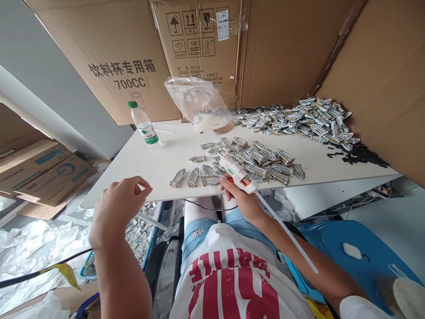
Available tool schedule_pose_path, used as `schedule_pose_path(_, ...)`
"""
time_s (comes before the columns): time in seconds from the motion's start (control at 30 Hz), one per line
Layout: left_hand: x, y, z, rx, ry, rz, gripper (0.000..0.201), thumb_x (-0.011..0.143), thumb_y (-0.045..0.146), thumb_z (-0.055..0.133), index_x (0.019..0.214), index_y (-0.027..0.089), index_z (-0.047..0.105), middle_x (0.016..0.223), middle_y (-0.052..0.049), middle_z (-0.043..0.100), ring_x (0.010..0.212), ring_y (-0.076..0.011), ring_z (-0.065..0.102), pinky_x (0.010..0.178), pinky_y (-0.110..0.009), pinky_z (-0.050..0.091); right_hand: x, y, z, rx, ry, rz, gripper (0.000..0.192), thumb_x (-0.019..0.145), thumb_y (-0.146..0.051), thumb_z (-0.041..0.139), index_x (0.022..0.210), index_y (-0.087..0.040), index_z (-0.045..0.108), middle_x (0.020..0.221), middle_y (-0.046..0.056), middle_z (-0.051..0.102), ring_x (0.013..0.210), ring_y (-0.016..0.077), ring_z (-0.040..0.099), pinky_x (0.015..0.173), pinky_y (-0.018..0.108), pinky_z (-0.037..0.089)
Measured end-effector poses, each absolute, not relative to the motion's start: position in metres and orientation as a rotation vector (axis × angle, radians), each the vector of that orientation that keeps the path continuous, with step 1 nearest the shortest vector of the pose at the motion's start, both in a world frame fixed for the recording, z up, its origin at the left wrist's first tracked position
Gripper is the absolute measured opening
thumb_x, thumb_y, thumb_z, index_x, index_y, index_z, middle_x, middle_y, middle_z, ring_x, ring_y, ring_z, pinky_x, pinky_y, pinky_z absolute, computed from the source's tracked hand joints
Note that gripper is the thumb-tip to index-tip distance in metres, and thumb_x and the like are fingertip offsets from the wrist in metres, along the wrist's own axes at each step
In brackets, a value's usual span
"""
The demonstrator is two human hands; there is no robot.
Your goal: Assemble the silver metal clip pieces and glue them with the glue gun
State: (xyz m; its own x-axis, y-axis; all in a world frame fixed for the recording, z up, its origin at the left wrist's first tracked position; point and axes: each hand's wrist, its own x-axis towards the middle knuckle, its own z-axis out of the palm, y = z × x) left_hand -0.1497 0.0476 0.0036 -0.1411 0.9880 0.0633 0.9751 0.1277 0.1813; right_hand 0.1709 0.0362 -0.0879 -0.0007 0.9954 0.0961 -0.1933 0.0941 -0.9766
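right hand: my fingers are wrapped around the grip of a white glue gun, held at the near edge of the table; index finger sits by the orange trigger.
glue gun: nozzle points far and left, over the near cluster of metal clips; i cannot tell whether the tip touches one. a long white glue stick runs out of its back, slanting near and right past my forearm.
left hand: raised in front of the table's near left edge, holding nothing that i can see; thumb and forefinger curled close together, almost pinched, other fingers loosely bent.
metal clips, near group: scattered flat on the table just beyond the glue gun, a few lying singly to the left of it.
metal clips, far pile: heaped at the far right of the table, against the cardboard.
black scraps: loose pile at the right edge of the table.
water bottle: upright, green cap, far left of the table.
plastic bag: clear, standing at the far middle, near the cardboard boxes.
blue stool: near right, below table level.
bin of clips: under the table, beside my left wrist.
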Motion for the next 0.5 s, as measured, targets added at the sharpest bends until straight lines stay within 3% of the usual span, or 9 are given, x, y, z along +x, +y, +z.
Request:
schedule_pose_path(0.07, -0.161, 0.048, -0.003, 2.016, 2.264, 0.256, 0.010, 0.085, 0.034, 0.072, 0.093, 0.031, 0.077, 0.085, -0.007, 0.079, 0.079, -0.0351, 0.070, 0.071, -0.043, 0.045, 0.171, 0.036, -0.088, -0.990, -1.125, 1.228, 0.038, 0.096, -0.062, 0.077, 0.091, -0.025, 0.075, 0.070, -0.002, 0.063, 0.064, 0.0168, 0.055, 0.071, 0.034, 0.047)
schedule_pose_path(0.2, -0.168, 0.048, -0.005, 2.169, 2.199, 0.334, 0.022, 0.077, 0.034, 0.077, 0.099, 0.030, 0.078, 0.096, -0.009, 0.078, 0.089, -0.0361, 0.072, 0.074, -0.043, 0.050, 0.171, 0.037, -0.089, -0.991, -1.128, 1.225, 0.036, 0.098, -0.060, 0.076, 0.093, -0.025, 0.075, 0.069, -0.003, 0.063, 0.062, 0.0162, 0.053, 0.071, 0.034, 0.047)
schedule_pose_path(0.37, -0.145, 0.046, 0.014, 2.023, 2.313, 0.336, 0.027, 0.094, 0.054, 0.063, 0.087, 0.029, 0.073, 0.087, -0.008, 0.079, 0.079, -0.0327, 0.070, 0.068, -0.043, 0.047, 0.171, 0.037, -0.090, -0.986, -1.110, 1.238, 0.037, 0.096, -0.062, 0.078, 0.093, -0.025, 0.075, 0.065, -0.003, 0.061, 0.064, 0.0175, 0.056, 0.072, 0.035, 0.049)
schedule_pose_path(0.5, -0.119, 0.047, 0.017, 2.251, 1.864, 0.526, 0.023, 0.100, 0.043, 0.059, 0.104, 0.028, 0.076, 0.102, -0.006, 0.081, 0.094, -0.0294, 0.075, 0.085, -0.044, 0.056, 0.171, 0.037, -0.091, -0.987, -1.104, 1.251, 0.040, 0.094, -0.064, 0.079, 0.092, -0.025, 0.075, 0.067, -0.002, 0.062, 0.064, 0.0177, 0.057, 0.071, 0.034, 0.048)
